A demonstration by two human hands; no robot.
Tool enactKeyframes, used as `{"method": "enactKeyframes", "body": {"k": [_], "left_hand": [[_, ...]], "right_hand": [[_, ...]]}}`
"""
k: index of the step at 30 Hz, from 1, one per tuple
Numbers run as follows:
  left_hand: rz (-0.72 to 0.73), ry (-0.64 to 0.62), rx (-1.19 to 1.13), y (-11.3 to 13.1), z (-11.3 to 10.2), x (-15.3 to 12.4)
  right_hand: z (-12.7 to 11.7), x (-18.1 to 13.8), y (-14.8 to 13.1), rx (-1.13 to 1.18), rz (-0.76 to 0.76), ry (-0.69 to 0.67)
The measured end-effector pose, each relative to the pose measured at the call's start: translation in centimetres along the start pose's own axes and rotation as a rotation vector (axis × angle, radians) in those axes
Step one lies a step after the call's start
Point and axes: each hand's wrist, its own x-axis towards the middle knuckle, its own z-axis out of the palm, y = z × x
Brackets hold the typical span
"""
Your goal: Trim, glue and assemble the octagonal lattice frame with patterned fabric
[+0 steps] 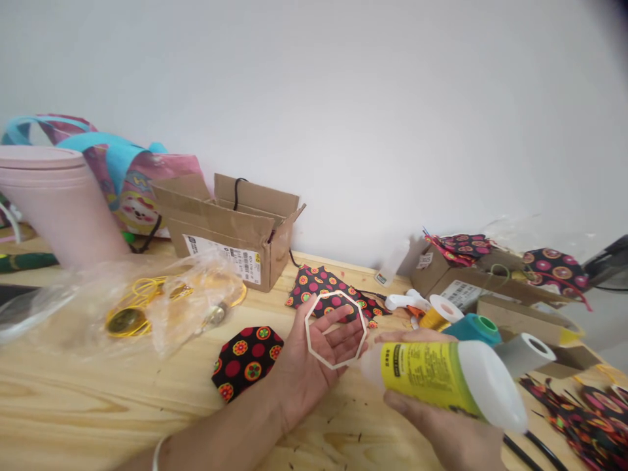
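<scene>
In the middle of the view, my left hand is turned palm up. A thin white octagonal ring rests across its palm and fingers, held by the thumb. My right hand is wrapped round a squeeze bottle with a yellow label. The bottle lies tilted on its side, its nozzle end close to the ring's right edge; whether they touch I cannot tell. Left of my left wrist lies an octagonal piece of black flowered fabric. More of the patterned fabric lies behind my fingers.
A cardboard box stands at the back, beside a pink tumbler and a clear plastic bag with yellow cord. To the right are thread spools, a glue gun, a small bottle and another box with fabric pieces.
</scene>
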Motion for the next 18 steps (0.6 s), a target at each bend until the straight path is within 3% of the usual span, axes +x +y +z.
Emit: {"method": "enactKeyframes", "body": {"k": [2, 7, 12, 18], "left_hand": [[-0.006, 0.005, 0.003, -0.06, 0.12, -0.01], [0.004, 0.015, -0.01, -0.22, -0.08, 0.08], [0.033, 0.006, -0.02, -0.25, -0.28, 0.26], [0.023, -0.024, -0.032, -0.35, -0.26, 0.04]], "right_hand": [[0.06, -0.13, 0.08, -0.04, -0.022, -0.019], [0.08, -0.22, 0.33, -0.041, -0.002, 0.083], [0.1, -0.11, 0.17, -0.079, -0.018, 0.054], [-0.37, -0.03, 0.12, -0.058, 0.065, 0.061]]}}
